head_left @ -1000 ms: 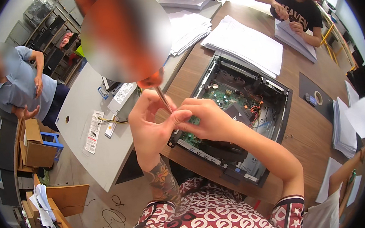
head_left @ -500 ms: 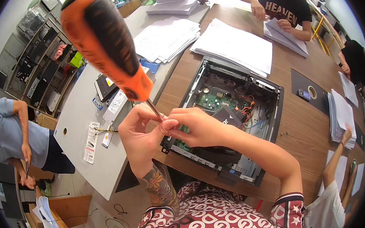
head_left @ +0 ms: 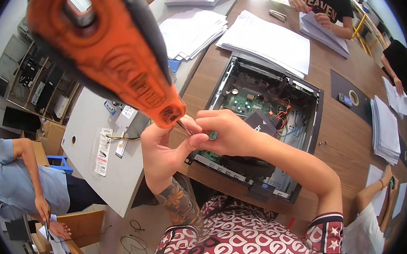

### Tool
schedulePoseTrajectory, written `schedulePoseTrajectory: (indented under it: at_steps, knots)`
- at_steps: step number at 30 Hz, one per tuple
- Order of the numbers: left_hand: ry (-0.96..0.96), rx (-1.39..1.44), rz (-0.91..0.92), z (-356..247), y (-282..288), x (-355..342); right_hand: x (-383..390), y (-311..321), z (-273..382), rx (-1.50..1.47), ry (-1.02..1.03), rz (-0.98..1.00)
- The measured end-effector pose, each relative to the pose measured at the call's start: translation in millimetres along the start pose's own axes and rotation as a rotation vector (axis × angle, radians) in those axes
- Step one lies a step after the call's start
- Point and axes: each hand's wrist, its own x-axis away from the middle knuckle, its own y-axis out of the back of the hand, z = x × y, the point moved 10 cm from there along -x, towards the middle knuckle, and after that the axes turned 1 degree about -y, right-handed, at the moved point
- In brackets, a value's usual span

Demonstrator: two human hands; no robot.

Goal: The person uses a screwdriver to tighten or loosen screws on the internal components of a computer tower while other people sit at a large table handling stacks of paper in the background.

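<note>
A screwdriver point(head_left: 127, 66) with an orange and black handle looms large, handle up, its thin shaft slanting down to my fingers. My left hand point(head_left: 164, 149) is closed, thumb and index finger pinching the shaft near its lower end. Against it my right hand point(head_left: 230, 133) is closed too, fingertips together at the tip; whatever they pinch is hidden. Both hands are above the near left corner of an opened computer case point(head_left: 214, 168). Inside the case lie a green circuit board point(head_left: 247, 103), a black cover piece and coloured wires point(head_left: 283, 113).
Two small screws point(head_left: 323, 143) lie right of the case. Paper stacks point(head_left: 266, 43) stand behind it. On the grey table at left are a blister pack point(head_left: 104, 154) and a silver box with wires point(head_left: 127, 117). Several people work around, one in light blue point(head_left: 26, 181) at left.
The screwdriver handle has come closer and swung leftward, looking larger. My hands stay pinched together at its tip. The person at left has bent lower; a person across has shifted their hand.
</note>
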Motion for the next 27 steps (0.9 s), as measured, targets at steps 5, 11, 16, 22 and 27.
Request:
schedulePoseTrajectory:
  at_steps: [5,11,16,22,27]
  knots:
    - [0.028,0.108,-0.142,6,6,3,-2,-1,3,-0.067,0.021,-0.008]
    - [0.137,0.148,-0.078,-2,0,1,-1,-4,-1,-0.173,0.055,0.027]
    - [0.011,0.183,-0.079,-4,0,-1,0,-4,-13,-0.132,-0.020,-0.038]
    - [-0.047,0.226,-0.144,9,10,2,-4,-4,-8,0.011,-0.096,-0.054]
    - [0.034,0.190,-0.157,6,12,2,-4,-2,-1,-0.069,0.071,-0.049]
